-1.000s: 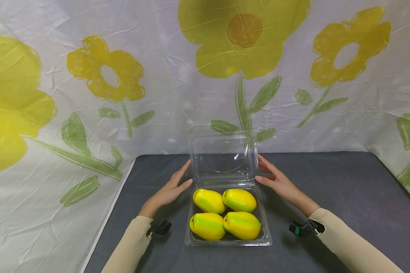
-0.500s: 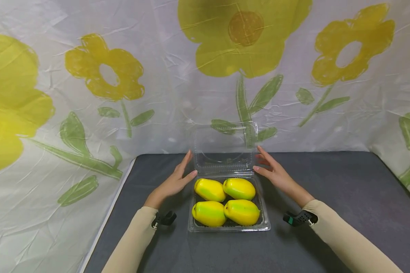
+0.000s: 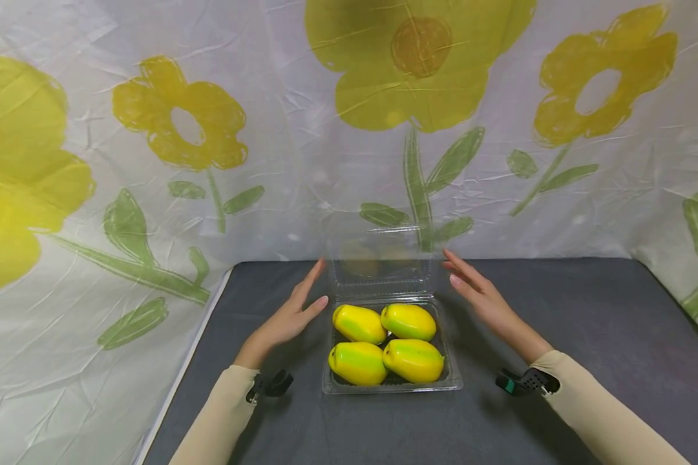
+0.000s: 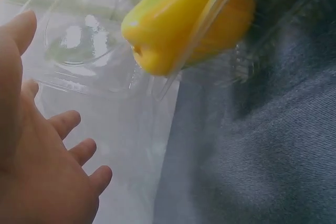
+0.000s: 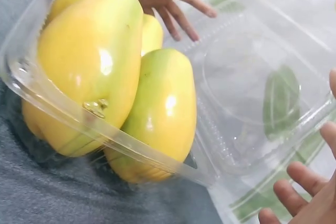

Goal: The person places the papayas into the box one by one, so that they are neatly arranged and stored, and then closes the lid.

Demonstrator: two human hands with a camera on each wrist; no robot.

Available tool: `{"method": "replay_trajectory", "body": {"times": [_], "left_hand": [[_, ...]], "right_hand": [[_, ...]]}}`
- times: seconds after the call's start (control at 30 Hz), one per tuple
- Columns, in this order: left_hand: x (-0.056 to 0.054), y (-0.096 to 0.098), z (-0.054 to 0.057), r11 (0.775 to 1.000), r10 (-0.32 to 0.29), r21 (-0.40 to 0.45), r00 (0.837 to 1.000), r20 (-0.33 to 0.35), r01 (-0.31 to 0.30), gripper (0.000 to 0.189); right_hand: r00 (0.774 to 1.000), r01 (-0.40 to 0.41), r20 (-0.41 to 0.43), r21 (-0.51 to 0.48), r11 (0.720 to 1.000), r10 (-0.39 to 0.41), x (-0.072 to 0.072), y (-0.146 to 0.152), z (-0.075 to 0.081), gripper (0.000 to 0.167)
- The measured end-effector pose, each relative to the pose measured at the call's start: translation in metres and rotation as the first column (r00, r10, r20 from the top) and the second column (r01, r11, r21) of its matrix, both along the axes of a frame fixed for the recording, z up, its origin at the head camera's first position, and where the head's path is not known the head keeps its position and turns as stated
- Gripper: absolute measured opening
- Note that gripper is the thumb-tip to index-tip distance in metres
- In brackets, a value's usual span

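Note:
A clear plastic clamshell box [image 3: 452, 380] sits on the dark table, its lid [image 3: 331, 278] raised at the back. Several yellow-green papayas [image 3: 413, 360] lie in the base in two rows. To the left of the lid, my left hand [image 3: 287, 318] is held with straight, spread fingers and nothing in it. My right hand [image 3: 491, 307] hovers at the other side, fingers extended, apart from the box. In the right wrist view, a papaya [image 5: 165, 103] shows through the clear side wall, with the lid [image 5: 247, 77] leaning back behind it.
A dark grey cloth [image 3: 587, 336] covers the table. Close behind the box hangs a white curtain [image 3: 285, 161] printed with yellow flowers. A black strap [image 3: 526, 382] circles the right wrist, and another strap [image 3: 270, 385] the left.
The box has slid away toward the back of the table with the papayas in it. Both hands have since drawn outward from its sides, and the lid has tipped further back.

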State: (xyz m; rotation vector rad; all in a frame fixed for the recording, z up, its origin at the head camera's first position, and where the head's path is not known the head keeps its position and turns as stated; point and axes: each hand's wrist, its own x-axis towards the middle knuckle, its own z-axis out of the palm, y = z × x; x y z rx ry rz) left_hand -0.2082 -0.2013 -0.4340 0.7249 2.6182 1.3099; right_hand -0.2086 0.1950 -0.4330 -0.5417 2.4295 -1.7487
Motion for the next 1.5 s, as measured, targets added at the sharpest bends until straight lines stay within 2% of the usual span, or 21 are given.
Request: {"method": "replay_trajectory", "body": {"times": [0.13, 0.37, 0.67, 0.8, 0.93, 1.07, 1.27, 1.5], "left_hand": [[0.01, -0.004, 0.001, 1.0, -0.013, 0.007, 1.0, -0.02, 0.014, 0.072], [0.03, -0.009, 0.005, 0.999, -0.031, 0.013, 0.999, -0.015, 0.031, 0.069], [0.051, -0.013, 0.013, 0.997, -0.079, 0.019, 0.992, -0.094, 0.081, 0.065], [0.061, -0.015, 0.015, 0.995, -0.093, 0.02, 0.99, -0.105, 0.096, 0.061], [0.069, -0.017, 0.018, 0.996, -0.09, 0.019, 0.99, -0.109, 0.092, 0.055], [0.078, -0.018, 0.02, 0.997, -0.073, 0.01, 0.994, -0.085, 0.074, 0.05], [0.086, -0.019, 0.014, 0.998, -0.061, -0.02, 0.997, -0.048, 0.06, 0.048], [0.09, -0.019, -0.002, 0.996, -0.06, -0.068, 0.998, -0.008, 0.06, 0.051]], "right_hand": [[0.999, -0.017, -0.032, 0.012, 1.0, 0.017, 0.008, 0.004, 0.002, 0.053], [0.997, -0.027, -0.073, 0.024, 0.999, 0.029, 0.024, 0.01, 0.005, 0.047], [0.989, -0.042, -0.138, 0.029, 0.999, 0.046, 0.046, 0.017, 0.013, 0.046], [0.983, -0.061, -0.171, 0.016, 0.998, 0.063, 0.054, 0.02, 0.013, 0.045], [0.979, -0.076, -0.187, 0.012, 0.997, 0.077, 0.061, 0.024, 0.012, 0.045], [0.979, -0.062, -0.191, 0.043, 0.997, 0.07, 0.07, 0.027, 0.009, 0.045], [0.979, -0.034, -0.197, 0.127, 0.991, 0.059, 0.08, 0.03, -0.002, 0.044], [0.977, -0.067, -0.194, 0.137, 0.988, 0.093, 0.083, 0.028, -0.021, 0.044]]}}
